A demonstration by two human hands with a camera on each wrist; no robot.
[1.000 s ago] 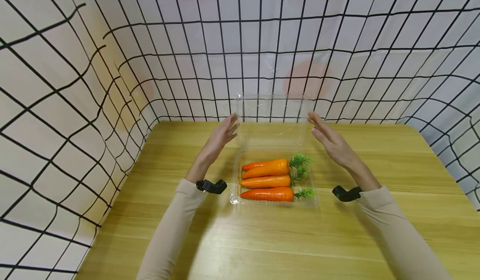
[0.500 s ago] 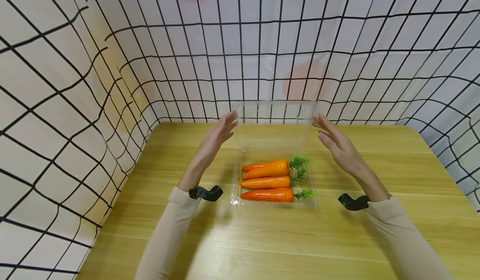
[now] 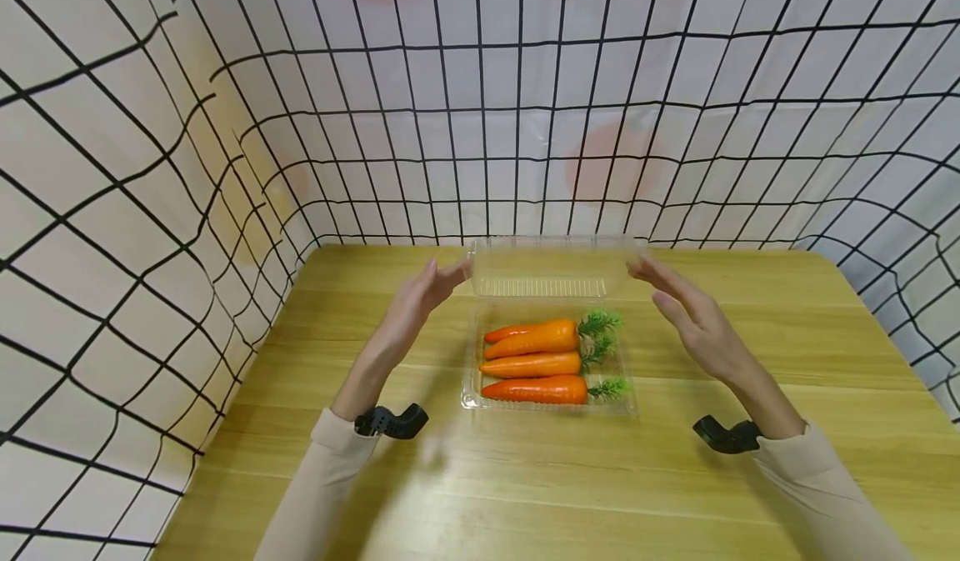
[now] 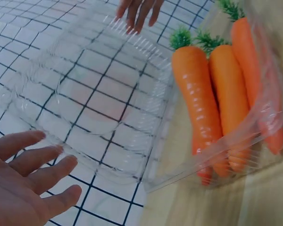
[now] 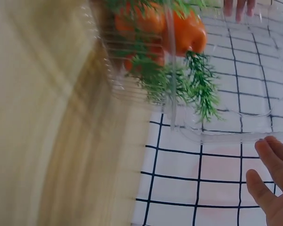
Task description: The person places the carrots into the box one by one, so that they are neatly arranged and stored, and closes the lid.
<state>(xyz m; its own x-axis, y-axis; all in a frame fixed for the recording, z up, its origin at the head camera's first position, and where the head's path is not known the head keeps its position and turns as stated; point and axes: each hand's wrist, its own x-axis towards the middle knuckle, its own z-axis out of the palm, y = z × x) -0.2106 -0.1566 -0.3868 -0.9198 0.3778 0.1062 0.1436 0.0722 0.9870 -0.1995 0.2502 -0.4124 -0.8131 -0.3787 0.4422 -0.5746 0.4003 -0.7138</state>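
Observation:
A clear plastic clamshell box (image 3: pixel 471 401) lies on the table in the head view, its hinged lid (image 3: pixel 542 286) tilted up at the back. Inside the base lie several orange carrots (image 3: pixel 534 390), their green leafy tops pointing right. At the lid's left edge is my left hand (image 3: pixel 408 303), fingers extended; in the left wrist view the same hand (image 4: pixel 30 179) has its fingers spread beside the clear rim. My right hand (image 3: pixel 699 319) reaches the lid's right edge with extended fingers. Its fingertips (image 5: pixel 269 140) meet or nearly meet the lid rim in the right wrist view.
The wooden table (image 3: pixel 540 486) runs under the box and both forearms. Behind and at the sides stands a white cloth screen (image 3: pixel 495 77) with a black grid. A black wrist camera (image 3: pixel 397 421) sits on the left wrist, another (image 3: pixel 726 434) on the right.
The lid has tipped forward and lower over its hinge. Both hands have come toward the viewer and apart, fingertips staying near its side edges. The base and carrots have stayed in place.

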